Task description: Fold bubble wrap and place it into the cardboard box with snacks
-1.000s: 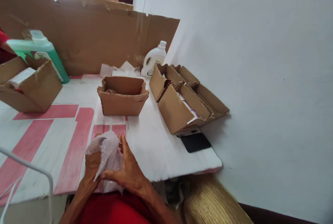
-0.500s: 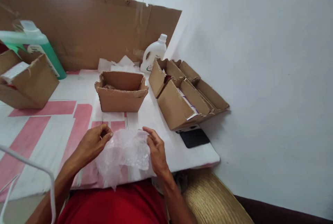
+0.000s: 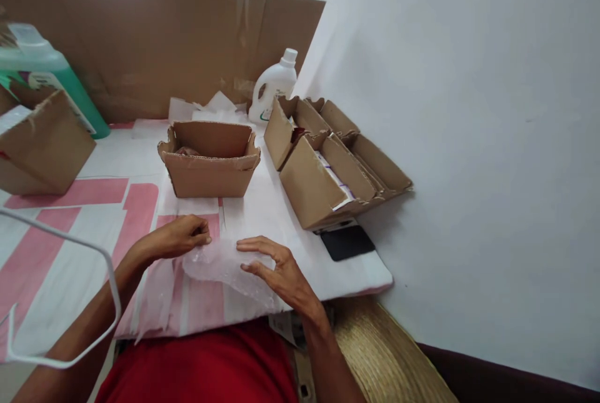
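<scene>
Lying flat on the table (image 3: 290,247) near its front edge, the bubble wrap (image 3: 220,265) sat between both hands. It looked light, soft and limp, likely to crumple or slide on the smooth cover, so the edges or corners seemed the best places to pinch it. The left hand (image 3: 180,237) was curled, its fingertips pinching the sheet's left edge; the right hand (image 3: 276,268) lay spread, fingers loose and pressing down on the sheet. Beyond stood an open box (image 3: 209,162), with two more boxes (image 3: 328,172) to the right by the wall and a dark phone (image 3: 347,242) just beside them. A white bottle (image 3: 272,87) and a green bottle (image 3: 47,78) stood further back; their labels were too small to read.
</scene>
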`<state>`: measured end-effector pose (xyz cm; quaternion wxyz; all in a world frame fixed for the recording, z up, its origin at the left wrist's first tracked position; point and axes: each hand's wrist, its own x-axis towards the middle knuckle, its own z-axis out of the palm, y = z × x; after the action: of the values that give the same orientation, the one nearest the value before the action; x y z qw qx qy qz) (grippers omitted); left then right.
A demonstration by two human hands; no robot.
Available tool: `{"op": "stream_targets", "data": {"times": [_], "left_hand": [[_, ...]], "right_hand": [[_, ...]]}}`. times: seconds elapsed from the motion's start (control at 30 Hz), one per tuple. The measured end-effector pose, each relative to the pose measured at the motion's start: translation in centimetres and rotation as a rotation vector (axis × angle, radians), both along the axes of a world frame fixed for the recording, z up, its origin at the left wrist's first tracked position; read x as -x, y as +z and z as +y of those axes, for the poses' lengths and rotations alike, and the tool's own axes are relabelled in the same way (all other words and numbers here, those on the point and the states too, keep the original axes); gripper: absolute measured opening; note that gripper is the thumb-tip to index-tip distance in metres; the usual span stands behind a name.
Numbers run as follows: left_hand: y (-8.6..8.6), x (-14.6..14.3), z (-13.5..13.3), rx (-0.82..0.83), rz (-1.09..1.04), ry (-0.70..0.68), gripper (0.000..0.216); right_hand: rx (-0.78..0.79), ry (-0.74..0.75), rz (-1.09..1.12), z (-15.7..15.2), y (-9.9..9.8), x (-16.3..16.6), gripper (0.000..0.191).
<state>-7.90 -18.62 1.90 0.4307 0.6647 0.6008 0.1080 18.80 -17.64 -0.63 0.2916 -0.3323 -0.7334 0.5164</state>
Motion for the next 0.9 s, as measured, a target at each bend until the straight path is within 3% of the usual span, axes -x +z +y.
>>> {"op": "stream_targets", "data": {"times": [0.07,0.17,0.3,0.4,0.5,0.67,0.9], "left_hand": [[-0.3,0.3,0.0,0.004,-0.022,-0.002,0.034],[0.3,0.2,-0.3,-0.100,-0.022,0.099,0.032],[2.1,-2.0,-2.1,-0.604,0.084,0.327,0.027],[2.2,-4.7,-4.4,-0.818,0.149,0.113,0.029],[0.4,-6.8,-6.1,-0.882,0.302,-0.077,0.049],[-2.3,-7.5,-7.0,-0.977,0.598,-0.024,0.038],[-2.8,-8.4,-9.4,-1.124,0.576,-0.050,0.030]], "right_hand": [[0.037,-0.052,0.005,0.2,-0.8,0.3,0.014],[0.122,-0.176,0.006,0.6,-1.9,0.3,0.025],[0.185,-0.283,0.053,1.1,-3.0,0.1,0.031],[0.223,-0.333,0.082,0.9,-3.1,0.1,0.032],[0.262,-0.360,0.121,0.5,-2.8,0.0,0.030],[0.266,-0.429,0.187,0.0,-2.9,-0.5,0.029],[0.487,-0.594,0.415,1.5,-4.7,-0.6,0.032]]}}
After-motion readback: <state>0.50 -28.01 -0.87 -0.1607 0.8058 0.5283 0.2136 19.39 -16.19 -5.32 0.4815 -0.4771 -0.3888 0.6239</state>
